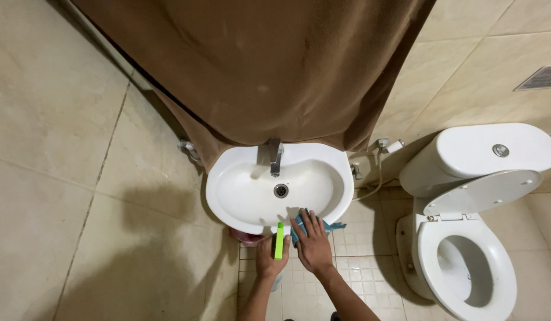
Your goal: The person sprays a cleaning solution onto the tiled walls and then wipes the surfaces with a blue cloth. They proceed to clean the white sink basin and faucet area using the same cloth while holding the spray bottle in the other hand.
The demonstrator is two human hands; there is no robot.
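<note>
Down at the near rim of the one white sink [240,172], your right hand [314,245] lay flat, fingers spread, pressing a blue cloth [332,226] against that edge. Your left hand [269,257] was clenched around a single green bottle [279,240] just below it. The basin held only its drain [280,190]. One toilet [468,261] stood open nearby.

A brown fabric curtain [251,65] is hanging over the wall above. A white ceramic toilet [465,267] is standing at right, its lid [483,191] leaning up against the white cistern [465,151]. A grey vent grille [540,78] is sitting in the beige wall tiles [49,89]. Small square floor tiles [370,249] are lying below.
</note>
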